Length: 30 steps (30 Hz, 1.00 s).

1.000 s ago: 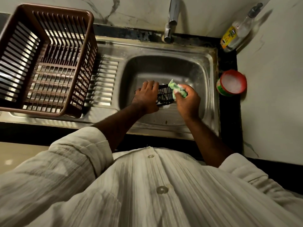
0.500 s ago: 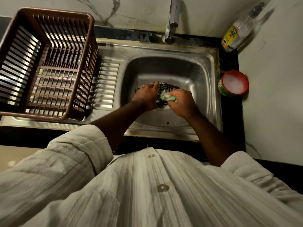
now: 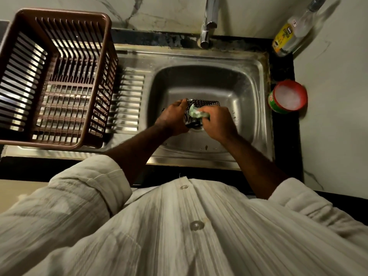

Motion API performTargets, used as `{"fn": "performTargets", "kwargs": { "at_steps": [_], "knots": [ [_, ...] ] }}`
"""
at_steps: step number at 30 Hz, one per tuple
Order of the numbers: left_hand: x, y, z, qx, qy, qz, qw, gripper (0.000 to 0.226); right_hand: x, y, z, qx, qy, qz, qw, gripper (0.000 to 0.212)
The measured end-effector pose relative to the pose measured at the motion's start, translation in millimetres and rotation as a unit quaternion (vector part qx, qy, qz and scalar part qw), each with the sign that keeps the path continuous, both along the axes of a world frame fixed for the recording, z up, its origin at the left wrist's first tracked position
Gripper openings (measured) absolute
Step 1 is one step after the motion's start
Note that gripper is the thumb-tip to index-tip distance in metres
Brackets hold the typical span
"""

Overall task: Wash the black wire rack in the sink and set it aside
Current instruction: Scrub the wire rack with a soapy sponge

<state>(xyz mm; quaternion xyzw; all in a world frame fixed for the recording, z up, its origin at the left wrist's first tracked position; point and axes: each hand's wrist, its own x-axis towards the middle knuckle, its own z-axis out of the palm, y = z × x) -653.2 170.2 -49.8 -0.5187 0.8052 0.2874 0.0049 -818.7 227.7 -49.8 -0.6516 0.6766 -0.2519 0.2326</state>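
Person stands at the steel sink (image 3: 253, 108), both forearms reaching down into the basin. The black wire rack (image 3: 205, 103) is inside the basin, low and near the middle. Can't tell if it rests on the bottom. Left hand (image 3: 175, 118) grips the rack's left end, fingers curled over its top edge. Right hand (image 3: 217, 122) is clenched round a green scrub pad (image 3: 196, 113), and the pad touches the rack's near side. Both hands are slightly blurred.

The chrome faucet (image 3: 209, 20) stands at the back, its spout over the basin's far edge. A brown slatted plastic basket (image 3: 55, 76) sits on the ribbed drainboard (image 3: 129, 102) left of the basin, well apart from the rack. On the black surface (image 3: 283, 68) right of the sink there is a round red-rimmed tub (image 3: 288, 96) with white foamy contents, just beside the sink rim. A clear bottle with a yellow label (image 3: 288, 34) is in the back right corner, tilted toward the wall. The person wears a white ribbed button shirt (image 3: 179, 226) with the sleeves rolled up.
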Motion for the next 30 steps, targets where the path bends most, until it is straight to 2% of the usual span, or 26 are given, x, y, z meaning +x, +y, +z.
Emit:
{"fn": "performTargets", "kwargs": {
  "at_steps": [3,5,7,8,11,14,17,21,24,30],
  "knots": [
    [6,2,-7,0.005,0.008,0.023,1.000,0.097,-14,12,-11,-0.010,-0.087,-0.116,0.989,0.037],
    [7,3,-11,0.002,0.023,0.037,0.999,0.095,-25,16,-22,0.044,-0.186,-0.226,0.955,0.042],
    [8,4,-13,0.006,0.031,0.048,0.998,0.098,-32,22,-33,0.065,-0.251,-0.272,0.927,0.039],
    [8,5,-13,0.006,0.031,0.051,0.998,0.100,-32,26,-37,0.066,-0.255,-0.274,0.925,0.034],
    [6,7,-15,0.003,0.034,0.053,0.998,0.101,-12,39,-34,0.053,-0.232,-0.240,0.941,0.023],
    [6,6,-15,-0.008,0.037,0.051,0.998,0.101,9,42,-28,-0.029,-0.175,-0.181,0.967,0.017],
    [7,5,-16,-0.009,0.032,0.044,0.998,0.095,10,38,-34,-0.067,-0.152,-0.156,0.974,0.013],
    [8,2,-17,-0.009,0.015,0.041,0.999,0.096,-2,37,-50,-0.064,-0.119,-0.149,0.980,0.023],
    [7,0,-18,-0.011,0.014,0.036,0.999,0.093,-24,26,-67,-0.037,-0.096,-0.188,0.977,0.018],
    [1,-4,-19,-0.024,0.010,0.035,0.999,0.094,-61,1,-95,0.043,-0.078,-0.221,0.971,0.021]
  ]
}}
